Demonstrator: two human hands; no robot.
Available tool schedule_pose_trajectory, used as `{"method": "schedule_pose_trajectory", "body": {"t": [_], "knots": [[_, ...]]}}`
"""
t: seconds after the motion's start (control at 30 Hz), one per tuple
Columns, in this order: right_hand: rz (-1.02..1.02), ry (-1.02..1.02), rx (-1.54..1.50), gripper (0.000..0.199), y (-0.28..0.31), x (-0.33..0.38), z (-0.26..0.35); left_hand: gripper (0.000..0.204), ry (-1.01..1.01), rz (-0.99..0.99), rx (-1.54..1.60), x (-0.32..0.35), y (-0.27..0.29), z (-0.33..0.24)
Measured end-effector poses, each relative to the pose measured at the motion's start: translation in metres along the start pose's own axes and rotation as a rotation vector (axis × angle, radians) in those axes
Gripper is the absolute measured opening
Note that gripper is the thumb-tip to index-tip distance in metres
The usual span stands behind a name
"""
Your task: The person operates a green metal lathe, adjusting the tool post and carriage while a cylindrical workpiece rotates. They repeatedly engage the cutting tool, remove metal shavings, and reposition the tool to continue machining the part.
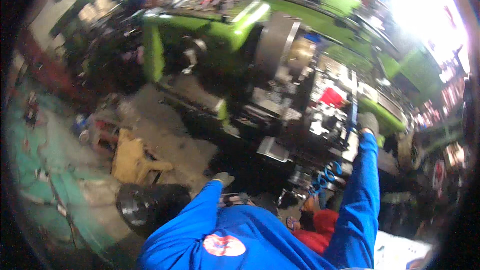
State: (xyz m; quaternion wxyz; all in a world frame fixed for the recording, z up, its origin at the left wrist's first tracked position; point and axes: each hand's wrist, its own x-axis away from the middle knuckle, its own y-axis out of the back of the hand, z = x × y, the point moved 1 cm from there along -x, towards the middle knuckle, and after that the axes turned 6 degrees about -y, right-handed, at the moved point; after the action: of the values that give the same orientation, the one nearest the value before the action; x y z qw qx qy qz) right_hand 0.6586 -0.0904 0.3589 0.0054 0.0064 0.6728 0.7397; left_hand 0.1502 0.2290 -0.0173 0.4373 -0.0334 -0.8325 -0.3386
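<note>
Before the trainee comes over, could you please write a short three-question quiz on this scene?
1. Which hand reaches farther forward, the left hand or the right hand?
2. True or false: the red item on the green machine lies to the left of the right hand in the picture.
3. What colour is the coil below the machine's carriage area? A) yellow B) blue C) white

Key: 1. The right hand. 2. True. 3. B.
</note>
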Motion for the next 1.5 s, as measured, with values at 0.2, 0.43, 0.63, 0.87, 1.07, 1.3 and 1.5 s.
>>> {"method": "schedule_pose_trajectory", "body": {"t": [0.2, 0.43, 0.63, 0.87, 1.07, 1.3, 1.5], "knots": [[0.067, -0.175, -0.088, 0.046, 0.016, 0.018, 0.022, 0.064, -0.102, 0.041, -0.117, -0.038, -0.024, 0.036], [0.105, -0.223, -0.108, 0.045, 0.040, 0.045, 0.033, 0.054, -0.094, 0.103, -0.223, -0.016, -0.008, 0.022], [0.102, -0.215, -0.127, 0.044, 0.042, 0.046, 0.034, 0.062, -0.067, 0.092, -0.107, -0.026, -0.018, 0.025], [0.084, -0.218, -0.141, 0.044, 0.047, 0.052, 0.036, 0.062, -0.157, 0.106, -0.214, -0.026, -0.021, 0.030], [0.111, -0.226, -0.142, 0.045, 0.050, 0.053, 0.038, 0.061, -0.173, 0.096, -0.249, -0.046, -0.035, 0.052], [0.101, -0.232, -0.131, 0.044, 0.048, 0.051, 0.035, 0.050, -0.098, 0.110, -0.197, -0.021, -0.018, 0.022], [0.109, -0.237, -0.144, 0.043, 0.055, 0.058, 0.038, 0.056, -0.063, 0.081, -0.102, -0.003, -0.010, 0.014]]}}
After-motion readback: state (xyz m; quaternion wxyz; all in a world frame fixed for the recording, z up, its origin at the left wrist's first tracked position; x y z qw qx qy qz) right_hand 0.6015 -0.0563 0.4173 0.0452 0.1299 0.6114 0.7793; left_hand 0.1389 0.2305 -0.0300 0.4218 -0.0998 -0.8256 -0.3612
